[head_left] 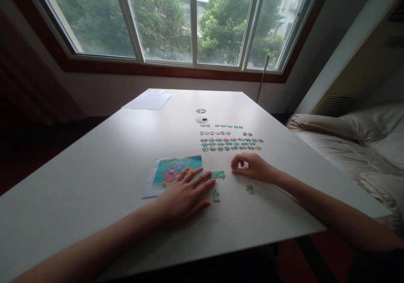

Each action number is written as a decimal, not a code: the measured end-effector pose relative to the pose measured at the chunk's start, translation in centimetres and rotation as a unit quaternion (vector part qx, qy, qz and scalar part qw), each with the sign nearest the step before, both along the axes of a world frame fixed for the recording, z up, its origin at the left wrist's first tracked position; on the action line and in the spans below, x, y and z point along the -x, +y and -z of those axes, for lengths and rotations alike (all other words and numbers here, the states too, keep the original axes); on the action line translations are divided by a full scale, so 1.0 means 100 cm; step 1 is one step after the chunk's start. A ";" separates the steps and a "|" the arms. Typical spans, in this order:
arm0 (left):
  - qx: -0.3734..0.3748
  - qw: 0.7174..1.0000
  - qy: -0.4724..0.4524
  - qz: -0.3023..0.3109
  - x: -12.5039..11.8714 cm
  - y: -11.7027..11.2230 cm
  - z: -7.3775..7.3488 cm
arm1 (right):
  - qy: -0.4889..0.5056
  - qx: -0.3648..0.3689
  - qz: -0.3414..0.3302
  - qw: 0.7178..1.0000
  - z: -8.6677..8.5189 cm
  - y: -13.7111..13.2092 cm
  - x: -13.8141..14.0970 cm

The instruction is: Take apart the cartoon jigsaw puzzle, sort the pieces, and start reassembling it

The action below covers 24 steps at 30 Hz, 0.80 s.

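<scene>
My left hand [186, 194] lies with fingers spread over the right part of a cartoon picture sheet [170, 171], its fingertips at the edge of some joined puzzle pieces [218, 174]. To the right, my right hand [249, 167] pinches a small greenish puzzle piece [234, 169] between thumb and index finger, just above or on the table. A loose green piece [216, 196] lies near my left thumb. Another loose piece [250, 189] sits below my right hand. Part of the picture is hidden under my left hand.
Several rows of loose puzzle pieces [232, 144] lie beyond my hands on the white table [94, 182]. Two round items [202, 120] are farther back. White paper [148, 101] rests at the far left corner. A padded sofa [344, 136] stands to the right.
</scene>
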<state>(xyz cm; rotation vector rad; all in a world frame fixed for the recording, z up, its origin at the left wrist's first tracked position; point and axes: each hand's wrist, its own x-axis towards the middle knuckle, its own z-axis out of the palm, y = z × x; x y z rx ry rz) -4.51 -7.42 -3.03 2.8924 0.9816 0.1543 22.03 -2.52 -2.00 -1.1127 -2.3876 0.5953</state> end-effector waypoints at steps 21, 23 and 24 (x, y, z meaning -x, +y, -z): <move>0.010 1.000 0.014 -0.004 -0.002 0.000 -0.001 | -0.077 -0.045 -0.076 0.993 -0.002 0.004 -0.006; 0.008 1.000 0.010 -0.003 -0.002 0.001 0.000 | -0.073 -0.069 -0.071 0.992 0.001 0.003 -0.002; 0.006 1.000 0.007 -0.002 -0.002 0.001 0.001 | -0.071 -0.080 -0.069 0.992 0.002 0.003 0.000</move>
